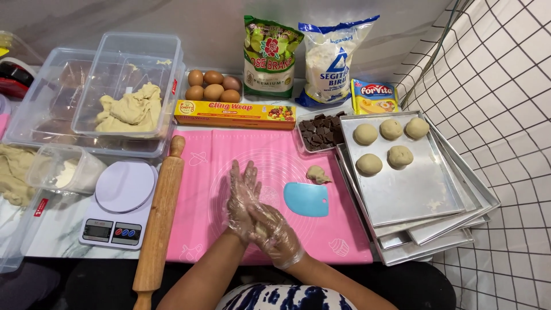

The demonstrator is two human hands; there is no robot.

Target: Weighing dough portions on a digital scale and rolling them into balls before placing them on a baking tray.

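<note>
Fig. note: my left hand (241,195) and right hand (274,229), both in clear plastic gloves, pressed palm to palm over the pink mat (195,224) w/ a dough piece (259,231) barely showing between them; hands closed flat on it. Risk, I judged: dough sticking to gloves or slipping out toward the blue scraper (306,199).

Pink baking mat (229,150) with faint white line drawings; light-blue scraper (306,199); tan wooden rolling pin (160,218); pale beige dough balls (391,129) on a silver tray (419,189); dark brown pieces, probably chocolate (321,131); white-and-black grid cloth (505,115).
</note>
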